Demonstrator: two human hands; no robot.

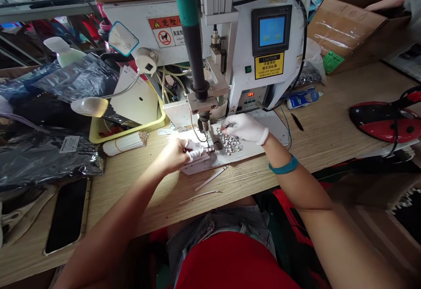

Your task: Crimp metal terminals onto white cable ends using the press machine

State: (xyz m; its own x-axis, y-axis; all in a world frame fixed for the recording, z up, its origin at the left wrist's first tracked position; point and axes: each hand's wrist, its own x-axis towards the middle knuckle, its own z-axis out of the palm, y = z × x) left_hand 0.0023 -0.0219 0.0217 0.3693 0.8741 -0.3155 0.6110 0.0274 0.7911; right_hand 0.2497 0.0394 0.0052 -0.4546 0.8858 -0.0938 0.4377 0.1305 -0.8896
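My left hand (179,155), with white covers on some fingertips, is closed in a pinch just below the tip of the soldering machine (204,120). What it pinches is too small to make out. In a white glove, my right hand (246,128) reaches over a pile of small white and metallic parts (233,144) on the machine's white base plate (259,146). Its fingertips are drawn together at the pile's upper edge; any part between them is too small to name. Two thin white strips, one a flat strip (212,178), lie on the table in front.
A yellow basket (131,132) and a bundle of white strips (123,145) lie left of the machine, near plastic-wrapped packages (49,155) and a phone (68,214). At right are a blue-white tube (304,99), a red-black iron-shaped device (384,120) and a cardboard box (348,28).
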